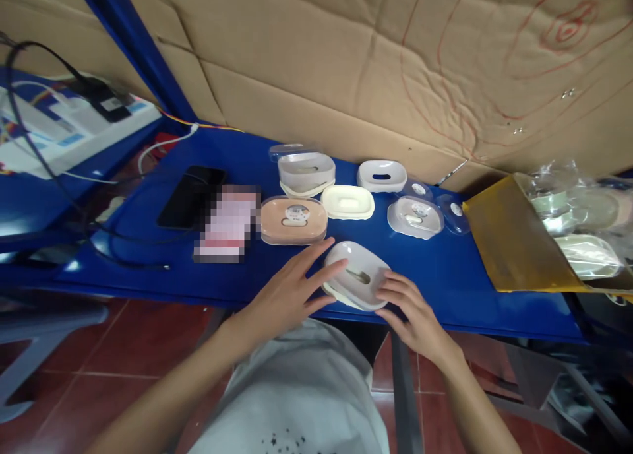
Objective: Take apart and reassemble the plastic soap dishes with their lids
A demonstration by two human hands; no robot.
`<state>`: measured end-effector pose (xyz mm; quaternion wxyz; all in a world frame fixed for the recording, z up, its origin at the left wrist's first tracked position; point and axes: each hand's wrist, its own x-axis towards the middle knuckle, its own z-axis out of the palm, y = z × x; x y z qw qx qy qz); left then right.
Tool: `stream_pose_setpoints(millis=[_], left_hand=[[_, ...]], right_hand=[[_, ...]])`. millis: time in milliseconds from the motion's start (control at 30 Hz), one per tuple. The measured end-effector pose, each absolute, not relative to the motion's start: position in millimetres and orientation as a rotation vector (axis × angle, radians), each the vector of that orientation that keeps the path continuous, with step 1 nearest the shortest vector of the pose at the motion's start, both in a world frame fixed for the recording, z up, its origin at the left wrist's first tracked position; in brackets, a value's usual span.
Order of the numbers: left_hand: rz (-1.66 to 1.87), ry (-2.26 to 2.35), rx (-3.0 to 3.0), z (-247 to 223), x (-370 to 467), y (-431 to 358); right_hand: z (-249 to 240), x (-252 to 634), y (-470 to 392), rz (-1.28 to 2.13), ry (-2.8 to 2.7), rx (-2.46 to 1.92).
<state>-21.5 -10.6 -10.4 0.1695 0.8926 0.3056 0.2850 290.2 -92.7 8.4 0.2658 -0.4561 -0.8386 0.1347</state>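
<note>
At the table's front edge lies a pale grey soap box, its inner tray showing an oval slot, with a cream part under its left side. My left hand is at its left end, fingers spread apart; one finger reaches over the rim and the thumb is by the near side. My right hand holds the right end, fingers over the rim and thumb below. Just behind my left hand is a peach soap box with a clear lid and a label.
Farther back are a cream tray, stacked grey boxes, a grey tray, a lidded box and a loose clear lid. A cardboard box with wrapped boxes stands right. Left are a black phone and cables.
</note>
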Motion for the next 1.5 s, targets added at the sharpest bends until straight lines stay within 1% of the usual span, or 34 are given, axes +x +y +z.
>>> stream_pose_setpoints(millis=[200,267,433,533,600,700,767,833,967,1033,1100,1200,1333,1433,1500], left_hand=[[0.801,0.859,2.576,-13,-21,-13],[0.802,0.857,2.589,-14,-21,-14],[0.778,0.837,2.672,-14,-20,-14],[0.786,0.792,2.748,-14,-21,-15],[0.81,0.761,2.787,-16,-21,-16],[0.814,0.759,2.776,-19,-20,-16],[0.82,0.762,2.738,-21,-19,-16],[0.849,0.765,2.7,-22,-17,-15],[0.863,0.771,2.656,-21,-17,-15],[0.854,0.779,2.639,-20,-18,-16],[0.868,0.797,2.624,-21,-20,-17],[0.908,0.826,2.628,-22,-20,-18],[0.899,0.849,2.661,-21,-20,-19],[0.895,0.85,2.679,-19,-20,-19],[0.886,0.846,2.695,-18,-20,-18]], right_hand=[[12,284,-90,0.408,-2.283,-1.219],[9,279,-91,0.325,-2.309,-1.214],[-9,267,-94,-0.026,-2.34,-1.178],[-16,263,-99,-0.116,-2.363,-1.197],[-14,263,-102,-0.12,-2.384,-1.193],[0,270,-96,-0.014,-2.465,-1.166],[18,276,-74,0.016,-2.459,-1.171],[36,275,-34,-0.025,-2.364,-1.193],[62,242,92,0.091,-2.389,-1.139],[66,216,160,0.205,-2.474,-1.071],[65,190,217,0.253,-2.561,-1.127],[61,159,272,0.339,-2.716,-1.159],[63,143,288,0.322,-2.735,-1.114],[74,155,265,0.191,-2.62,-1.141],[81,178,234,0.056,-2.489,-1.185]])
